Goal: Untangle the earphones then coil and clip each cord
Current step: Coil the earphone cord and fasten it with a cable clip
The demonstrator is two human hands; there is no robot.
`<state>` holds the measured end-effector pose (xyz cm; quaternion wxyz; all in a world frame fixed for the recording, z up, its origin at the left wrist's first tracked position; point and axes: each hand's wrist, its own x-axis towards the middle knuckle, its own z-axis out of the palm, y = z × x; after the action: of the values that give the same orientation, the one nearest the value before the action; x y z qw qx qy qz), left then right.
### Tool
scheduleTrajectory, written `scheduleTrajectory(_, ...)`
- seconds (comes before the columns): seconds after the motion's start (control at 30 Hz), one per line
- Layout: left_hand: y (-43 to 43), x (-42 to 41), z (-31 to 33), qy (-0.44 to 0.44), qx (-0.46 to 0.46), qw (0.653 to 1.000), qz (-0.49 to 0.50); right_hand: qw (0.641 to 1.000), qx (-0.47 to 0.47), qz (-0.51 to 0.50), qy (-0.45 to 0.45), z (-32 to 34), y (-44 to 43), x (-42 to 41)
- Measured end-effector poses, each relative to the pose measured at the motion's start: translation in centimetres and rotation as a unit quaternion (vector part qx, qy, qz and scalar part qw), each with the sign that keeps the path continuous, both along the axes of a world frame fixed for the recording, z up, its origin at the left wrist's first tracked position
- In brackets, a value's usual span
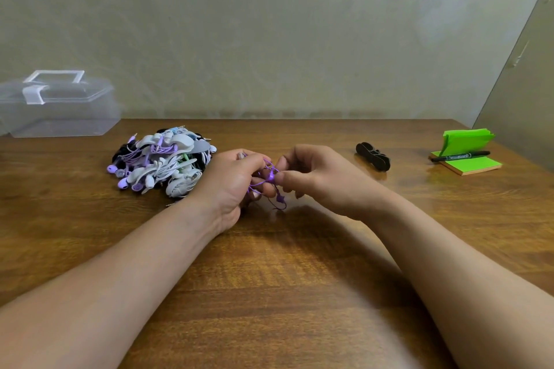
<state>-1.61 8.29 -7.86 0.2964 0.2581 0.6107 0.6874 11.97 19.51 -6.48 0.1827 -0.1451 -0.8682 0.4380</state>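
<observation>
glossy wooden table (269, 278): both hands' fingers (260, 163) pinch thin purple earphone cord (271, 177).

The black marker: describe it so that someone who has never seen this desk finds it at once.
Start at the wooden table's far right corner, where a green sticky-note pad lies. The black marker rests across that pad, the only long, thin black thing there.
</observation>
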Motion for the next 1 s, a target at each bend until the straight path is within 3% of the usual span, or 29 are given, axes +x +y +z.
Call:
scheduleTrajectory(0.17,-0.3,-0.4,0.1,0.003,0.005,1.0,-0.006,0.999,0.027,-0.003,0.021,-0.2,0.0,-0.2)
scheduleTrajectory(0.3,-0.4,-0.4,0.3,-0.041,0.043,0.995,-0.077,0.997,0.044,-0.033,0.044,-0.6,0.2,-0.5)
scheduleTrajectory(0.63,-1.1,-0.6,0.9,-0.049,0.091,0.98,-0.171,0.976,-0.195,0.014,0.1,-1.0,1.3,-0.7)
scheduleTrajectory(0.87,-0.5,-0.6,0.0,0.036,0.05,0.992,-0.107,0.99,-0.082,-0.035,0.109,-1.0,0.7,-0.6)
scheduleTrajectory(1.0,-0.2,-0.9,-0.4,0.027,0.057,0.994,-0.089,0.995,0.03,-0.055,0.079,-0.9,0.1,-0.5)
